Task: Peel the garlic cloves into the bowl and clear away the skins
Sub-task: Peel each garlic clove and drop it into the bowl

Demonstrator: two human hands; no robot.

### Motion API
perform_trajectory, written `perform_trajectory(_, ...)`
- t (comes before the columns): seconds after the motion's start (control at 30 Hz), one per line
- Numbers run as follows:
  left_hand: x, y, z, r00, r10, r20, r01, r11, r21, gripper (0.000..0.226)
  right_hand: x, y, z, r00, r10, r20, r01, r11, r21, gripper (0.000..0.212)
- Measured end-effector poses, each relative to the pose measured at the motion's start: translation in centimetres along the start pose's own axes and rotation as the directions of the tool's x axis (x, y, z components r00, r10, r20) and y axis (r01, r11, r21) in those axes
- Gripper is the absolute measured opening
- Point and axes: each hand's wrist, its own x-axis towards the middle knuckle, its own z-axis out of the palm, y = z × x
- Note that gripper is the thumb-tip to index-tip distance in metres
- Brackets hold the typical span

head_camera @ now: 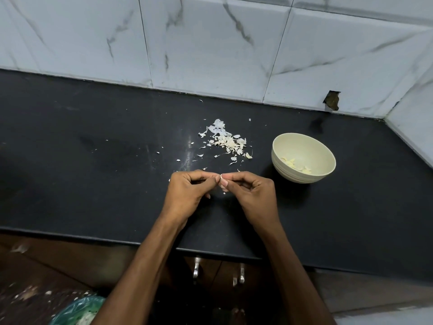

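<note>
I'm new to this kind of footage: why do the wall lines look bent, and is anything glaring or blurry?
Head view: the wide-angle lens bows the tile seams and the countertop edge; a pale streak of glare sits on the counter left of the garlic skins; the bowl casts a soft shadow to its left; the hands are sharp, the green bag at the bottom edge is blurred.

open dark countertop [93, 141] lies left of the skin pile [228, 141]; the bowl [303, 158] stands right of the pile with a bare gap between. tiled wall [210, 43] bounds the back, side wall [417, 118] the right.
</note>
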Motion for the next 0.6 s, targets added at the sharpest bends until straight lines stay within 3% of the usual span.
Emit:
perform_trajectory(0.2,-0.7,0.1,0.1,0.999,0.009,0.053,-0.005,0.997,-0.075,0.014,0.1,0.1,-0.1,0.998,0.067,0.000,-0.067,0.995,0.073,0.013)
perform_trajectory(0.33,-0.8,-0.2,0.4,0.998,0.051,-0.036,-0.050,0.998,0.033,0.005,0.1,0.2,0.0,0.995,0.098,-0.017,-0.097,0.993,0.066,0.009)
perform_trajectory(0.47,-0.8,-1.1,-0.3,0.972,0.152,-0.181,-0.123,0.979,0.164,0.010,-0.3,-0.7,-1.1,0.993,-0.024,-0.114,0.014,0.996,-0.093,0.009)
perform_trajectory(0.6,-0.7,-1.6,-0.8,0.936,0.313,-0.160,-0.246,0.908,0.339,0.030,0.3,-4.7,-5.6,0.947,-0.194,-0.257,0.140,0.966,-0.215,0.009)
